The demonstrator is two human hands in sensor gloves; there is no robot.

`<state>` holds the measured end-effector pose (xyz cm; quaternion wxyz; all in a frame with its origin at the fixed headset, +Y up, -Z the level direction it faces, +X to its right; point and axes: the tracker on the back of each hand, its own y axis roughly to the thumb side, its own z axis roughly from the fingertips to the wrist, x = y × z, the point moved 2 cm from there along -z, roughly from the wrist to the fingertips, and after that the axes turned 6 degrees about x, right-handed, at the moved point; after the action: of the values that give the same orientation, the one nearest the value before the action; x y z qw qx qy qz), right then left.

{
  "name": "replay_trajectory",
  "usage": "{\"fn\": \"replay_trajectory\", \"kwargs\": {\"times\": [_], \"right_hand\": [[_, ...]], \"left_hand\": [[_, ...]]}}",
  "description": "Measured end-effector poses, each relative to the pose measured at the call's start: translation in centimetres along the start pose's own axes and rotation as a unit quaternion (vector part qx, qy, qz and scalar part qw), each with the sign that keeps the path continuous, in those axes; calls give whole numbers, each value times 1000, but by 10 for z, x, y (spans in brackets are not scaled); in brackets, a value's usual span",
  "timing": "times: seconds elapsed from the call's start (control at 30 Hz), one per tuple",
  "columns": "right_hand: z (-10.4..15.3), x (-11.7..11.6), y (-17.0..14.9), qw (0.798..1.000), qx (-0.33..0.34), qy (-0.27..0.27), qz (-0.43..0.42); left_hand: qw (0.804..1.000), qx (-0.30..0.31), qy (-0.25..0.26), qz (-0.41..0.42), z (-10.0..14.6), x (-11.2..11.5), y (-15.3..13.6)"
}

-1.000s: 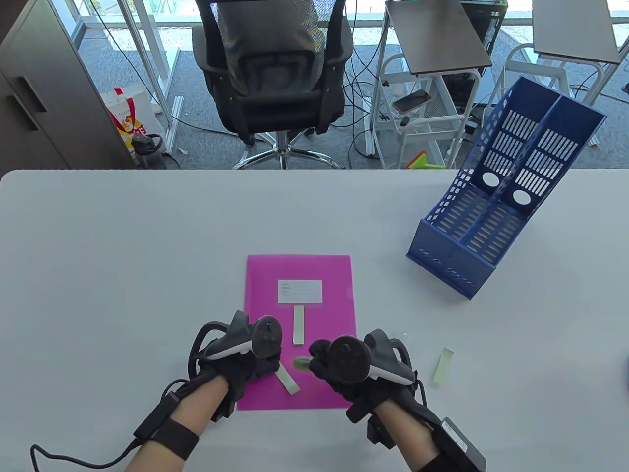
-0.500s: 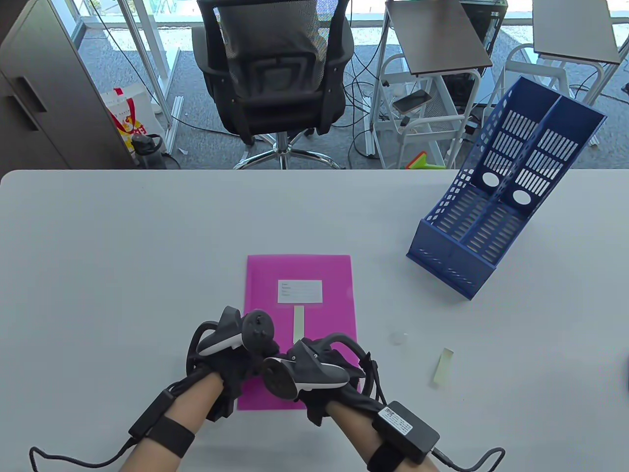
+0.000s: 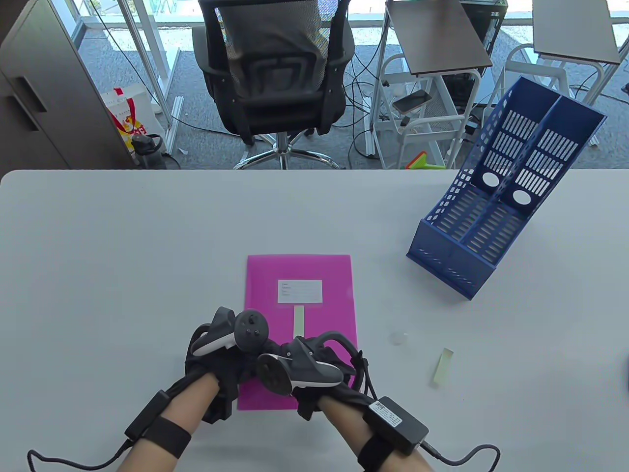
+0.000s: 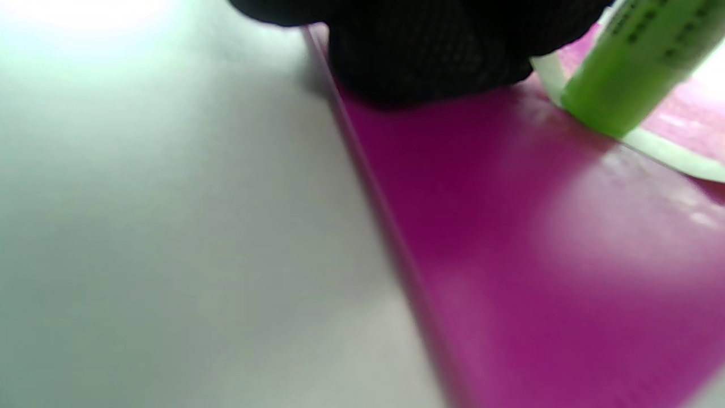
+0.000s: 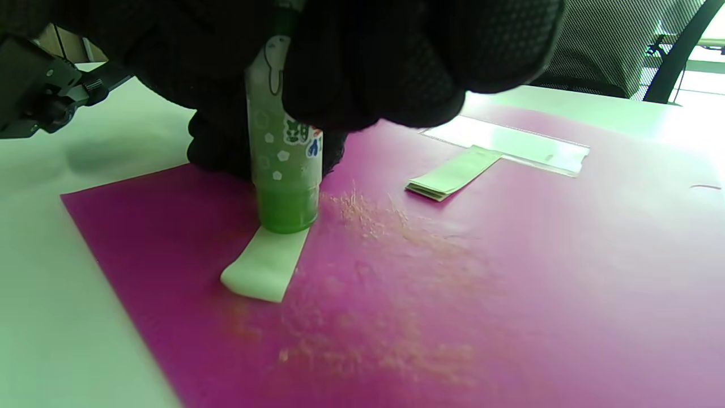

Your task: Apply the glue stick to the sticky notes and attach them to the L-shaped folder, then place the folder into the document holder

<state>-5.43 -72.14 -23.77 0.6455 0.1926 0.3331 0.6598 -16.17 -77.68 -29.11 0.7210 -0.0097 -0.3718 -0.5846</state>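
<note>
Low in the middle of the table view, both gloved hands crowd together over the near end of the magenta L-shaped folder [image 3: 300,275], which lies flat on the white table [image 3: 123,255]. The right hand [image 3: 314,378] has its fingers wrapped round a green glue stick [image 5: 283,170], held nearly upright in the right wrist view with its tip pressed down on a pale sticky note [image 5: 266,263] lying on the folder. The left hand [image 3: 226,364] sits at the folder's left edge; in the left wrist view its dark fingertips [image 4: 430,62] press down on the folder just beside the glue stick, at the end of that note, but I cannot tell how the fingers lie.

Higher on the folder there is a white label [image 3: 300,291], and just below it a small stack of sticky notes [image 3: 298,322], touching the label's lower edge. In the right wrist view a dull smear [image 5: 385,249] spreads over the folder's surface to the right of the glue stick.

To the right of the hands, on bare table, lies a loose sticky note [image 3: 443,366], with a small clear cap [image 3: 398,338] up and to its left. The blue document holder [image 3: 496,216] stands at the upper right of the table, well apart from the folder. Beyond the far table edge, at the top centre, is a black office chair [image 3: 275,69].
</note>
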Motion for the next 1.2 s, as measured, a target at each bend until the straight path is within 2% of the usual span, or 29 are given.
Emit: {"fn": "replay_trajectory", "kwargs": {"times": [0.1, 0.27, 0.33, 0.47, 0.57, 0.7, 0.77, 0.93, 1.0, 1.1, 1.2], "right_hand": [[3, 1, 0, 1000, 10, 22, -12], [22, 0, 7, 996, 40, 80, 23], [19, 0, 6, 997, 39, 68, 22], [-2, 2, 4, 999, 27, 0, 19], [-1, 2, 4, 999, 29, 9, 13], [24, -2, 6, 997, 49, 51, 17], [26, -2, 4, 998, 46, 42, 16], [2, 0, 3, 999, 30, -19, 17], [6, 1, 4, 999, 34, 0, 13], [24, 0, 4, 997, 46, 64, 26], [23, -1, 0, 998, 41, 51, 8]], "left_hand": [[1000, -2, 2, -5, 0, 0, 0], [1000, -2, 0, 4, 0, 1, -1], [1000, -1, -1, 9, 0, 1, -2], [1000, -1, -2, 5, 0, 1, -1], [1000, -2, 0, 2, 0, 1, -1], [1000, -1, -4, 7, -1, 1, -2], [1000, -1, -6, 10, -1, 1, -2], [1000, -1, -1, 10, 0, 1, -2], [1000, 0, -4, 15, -1, 1, -4], [1000, 2, -5, 21, -2, 1, -4], [1000, 2, -9, 20, -2, 1, -4]]}}
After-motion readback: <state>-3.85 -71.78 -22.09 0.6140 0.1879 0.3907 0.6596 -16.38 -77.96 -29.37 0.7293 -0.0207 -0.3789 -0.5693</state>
